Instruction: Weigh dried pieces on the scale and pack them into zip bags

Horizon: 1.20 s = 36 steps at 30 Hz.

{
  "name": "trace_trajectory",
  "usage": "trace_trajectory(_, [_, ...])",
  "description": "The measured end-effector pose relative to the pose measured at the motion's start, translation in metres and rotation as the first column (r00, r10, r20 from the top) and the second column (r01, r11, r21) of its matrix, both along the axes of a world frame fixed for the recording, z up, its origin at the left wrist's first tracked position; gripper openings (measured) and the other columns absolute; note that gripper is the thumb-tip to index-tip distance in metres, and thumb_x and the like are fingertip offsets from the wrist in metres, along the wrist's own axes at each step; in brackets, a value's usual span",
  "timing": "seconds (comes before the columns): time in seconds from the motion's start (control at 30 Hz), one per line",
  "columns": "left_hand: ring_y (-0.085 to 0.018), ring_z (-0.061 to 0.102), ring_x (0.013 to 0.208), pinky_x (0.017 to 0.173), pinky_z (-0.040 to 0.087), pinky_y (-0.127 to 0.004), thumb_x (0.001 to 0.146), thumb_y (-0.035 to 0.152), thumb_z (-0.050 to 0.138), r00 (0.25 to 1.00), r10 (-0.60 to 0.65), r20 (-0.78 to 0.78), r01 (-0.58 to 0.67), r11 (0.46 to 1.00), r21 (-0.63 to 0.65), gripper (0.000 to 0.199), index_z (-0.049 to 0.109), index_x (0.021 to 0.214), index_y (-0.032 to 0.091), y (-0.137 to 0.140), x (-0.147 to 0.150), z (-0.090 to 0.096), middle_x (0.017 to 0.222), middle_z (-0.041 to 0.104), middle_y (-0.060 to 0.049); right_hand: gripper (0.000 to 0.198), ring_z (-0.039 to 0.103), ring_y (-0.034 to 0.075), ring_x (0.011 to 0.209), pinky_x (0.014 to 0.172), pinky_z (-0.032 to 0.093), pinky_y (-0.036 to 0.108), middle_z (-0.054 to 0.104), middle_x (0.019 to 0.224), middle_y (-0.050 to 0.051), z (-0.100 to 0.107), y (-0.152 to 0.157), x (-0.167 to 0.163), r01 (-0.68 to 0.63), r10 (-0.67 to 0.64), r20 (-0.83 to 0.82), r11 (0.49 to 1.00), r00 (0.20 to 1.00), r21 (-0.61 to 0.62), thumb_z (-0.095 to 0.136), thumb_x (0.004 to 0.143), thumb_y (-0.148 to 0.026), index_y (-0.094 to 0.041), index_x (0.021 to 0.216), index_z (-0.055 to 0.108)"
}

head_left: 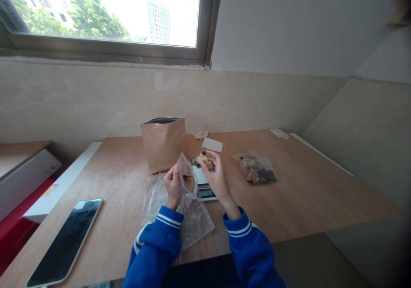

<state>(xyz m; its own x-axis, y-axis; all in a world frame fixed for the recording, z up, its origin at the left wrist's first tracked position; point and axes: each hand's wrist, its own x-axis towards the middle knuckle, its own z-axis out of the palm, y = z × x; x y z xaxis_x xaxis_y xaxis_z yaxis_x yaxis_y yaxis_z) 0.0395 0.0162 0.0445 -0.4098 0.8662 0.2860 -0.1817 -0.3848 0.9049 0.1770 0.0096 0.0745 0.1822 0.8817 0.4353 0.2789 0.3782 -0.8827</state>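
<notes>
My left hand (174, 186) pinches the edge of a clear zip bag (183, 164), its mouth held up and a few tan dried pieces (189, 181) inside. My right hand (218, 178) has thumb and fingers closed around some pale and dark dried pieces (203, 157), just above the far end of a small digital scale (199, 175). The scale's display (205, 193) faces me, its digits too small to read. More clear plastic bags (195, 223) lie flat beneath my wrists. Part of the scale is hidden by the bag and my right hand.
Behind my left hand stands an open brown kraft pouch (163, 144). A sealed bag of dried pieces (257, 169) lies to the right. There are a white card (212, 145), crumpled tissues (201, 135), and a phone (66, 241) at the left. The wooden table (308, 193) meets the wall.
</notes>
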Motion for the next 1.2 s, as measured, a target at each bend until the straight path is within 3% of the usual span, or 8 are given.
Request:
trace_trajectory(0.2, [-0.008, 0.030, 0.049, 0.049, 0.028, -0.023, 0.075, 0.054, 0.065, 0.997, -0.018, 0.081, 0.021, 0.999, -0.028, 0.046, 0.046, 0.054, 0.017, 0.002, 0.000, -0.003, 0.051, 0.038, 0.006, 0.033, 0.066, 0.019, 0.089, 0.077, 0.053, 0.031, 0.069, 0.096, 0.006, 0.031, -0.004, -0.029, -0.107, 0.117, 0.173, 0.992, 0.978, -0.070, 0.060, 0.088, -0.036, -0.020, 0.116, 0.057])
trace_trajectory(0.33, [-0.008, 0.030, 0.047, 0.048, 0.028, -0.023, 0.077, 0.052, 0.064, 0.994, 0.032, 0.104, -0.027, 0.999, -0.047, 0.046, 0.046, 0.053, 0.018, 0.003, 0.000, -0.005, 0.049, 0.038, 0.007, 0.031, 0.063, 0.021, 0.093, 0.082, 0.053, 0.035, 0.065, 0.101, 0.008, 0.028, 0.000, -0.030, -0.020, 0.007, 0.300, 0.999, 0.954, 0.042, 0.053, 0.092, -0.035, -0.019, 0.118, 0.056])
trace_trajectory(0.47, [-0.010, 0.040, 0.053, 0.053, 0.036, -0.023, 0.075, 0.052, 0.065, 0.993, 0.039, 0.110, -0.034, 0.998, -0.052, 0.041, 0.052, 0.057, 0.017, 0.002, -0.001, -0.001, 0.054, 0.049, 0.004, 0.028, 0.059, 0.022, 0.107, 0.093, 0.049, 0.038, 0.062, 0.112, 0.013, 0.008, 0.024, -0.012, 0.063, -0.114, 0.386, 0.988, 0.915, 0.142, 0.038, 0.095, -0.021, -0.017, 0.114, 0.058])
trace_trajectory(0.63, [-0.010, 0.040, 0.052, 0.052, 0.037, -0.023, 0.073, 0.052, 0.066, 0.990, 0.055, 0.126, -0.047, 0.997, -0.064, 0.042, 0.053, 0.056, 0.017, 0.003, -0.002, 0.000, 0.052, 0.047, 0.004, 0.030, 0.050, 0.027, 0.125, 0.103, 0.041, 0.045, 0.058, 0.129, 0.015, -0.033, 0.063, 0.009, 0.039, -0.043, 0.655, 0.999, 0.754, 0.021, 0.048, 0.089, -0.015, -0.016, 0.116, 0.063])
trace_trajectory(0.77, [-0.008, 0.034, 0.050, 0.050, 0.034, -0.023, 0.076, 0.053, 0.063, 0.992, 0.052, 0.111, -0.048, 0.998, -0.038, 0.045, 0.046, 0.054, 0.018, 0.004, -0.002, -0.004, 0.050, 0.041, 0.006, 0.022, 0.056, 0.027, 0.113, 0.097, 0.044, 0.042, 0.066, 0.116, 0.014, -0.047, 0.071, 0.014, 0.059, -0.033, 0.725, 0.998, 0.688, -0.011, 0.054, 0.088, -0.015, -0.017, 0.106, 0.067])
trace_trajectory(0.9, [-0.007, 0.028, 0.048, 0.048, 0.029, -0.022, 0.077, 0.055, 0.063, 0.992, 0.066, 0.108, -0.061, 0.997, -0.048, 0.050, 0.040, 0.052, 0.018, 0.005, -0.002, -0.006, 0.049, 0.033, 0.008, 0.017, 0.062, 0.024, 0.099, 0.089, 0.048, 0.038, 0.071, 0.100, 0.010, -0.039, 0.065, 0.013, 0.048, -0.034, 0.579, 0.999, 0.815, -0.009, 0.053, 0.089, -0.018, -0.018, 0.100, 0.066])
trace_trajectory(1.03, [-0.008, 0.031, 0.049, 0.049, 0.030, -0.023, 0.076, 0.055, 0.064, 0.992, 0.063, 0.110, -0.057, 0.997, -0.061, 0.048, 0.044, 0.053, 0.018, 0.005, -0.001, -0.006, 0.050, 0.038, 0.007, 0.021, 0.067, 0.020, 0.090, 0.081, 0.052, 0.033, 0.071, 0.098, 0.008, -0.013, 0.053, 0.005, -0.043, 0.041, 0.157, 0.999, 0.987, 0.008, 0.051, 0.091, -0.032, -0.018, 0.099, 0.064])
trace_trajectory(1.2, [-0.008, 0.035, 0.048, 0.049, 0.032, -0.023, 0.076, 0.055, 0.063, 0.993, 0.053, 0.110, -0.045, 0.997, -0.067, 0.047, 0.047, 0.055, 0.017, 0.004, 0.000, -0.006, 0.050, 0.042, 0.006, 0.026, 0.067, 0.018, 0.086, 0.074, 0.053, 0.029, 0.070, 0.094, 0.007, 0.025, 0.031, -0.016, -0.134, 0.136, -0.064, 0.990, 0.989, 0.042, 0.058, 0.088, -0.040, -0.018, 0.099, 0.063])
